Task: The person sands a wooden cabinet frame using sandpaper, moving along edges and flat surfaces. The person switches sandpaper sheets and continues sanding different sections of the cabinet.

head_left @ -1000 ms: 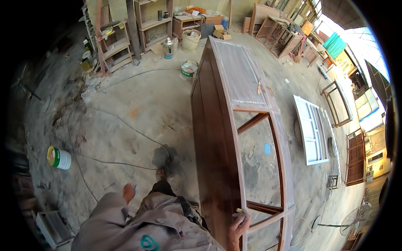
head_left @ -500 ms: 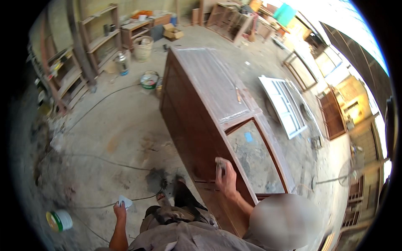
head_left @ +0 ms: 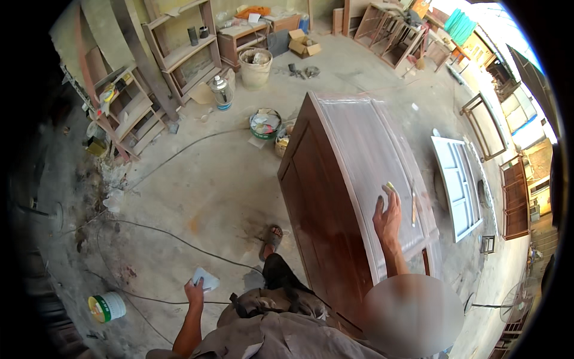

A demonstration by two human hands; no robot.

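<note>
My left hand (head_left: 194, 291) is closed on a pale, flat, angular piece (head_left: 207, 279), held low over the floor; I cannot tell if it is paper or plastic. Above the top of a brown wooden cabinet (head_left: 335, 209), my right hand (head_left: 388, 221) reaches forward. A small yellowish piece (head_left: 390, 186) shows at its fingertips, its kind too small to make out; the thumb stands apart. A slim tool with a wooden handle (head_left: 413, 209) lies on the cabinet top, just right of that hand.
Beyond the cabinet's far left corner stand a tub of scraps (head_left: 265, 122) and a spray-type metal can (head_left: 221, 93). A dark cable (head_left: 179, 240) crosses the floor. A white slatted panel (head_left: 457, 185) lies to the right; a white-and-green bucket (head_left: 107, 307) stands left.
My right hand has moved forward, from beside the cabinet's open frame to above its top. The view has shifted left, and my left hand still holds the pale piece.
</note>
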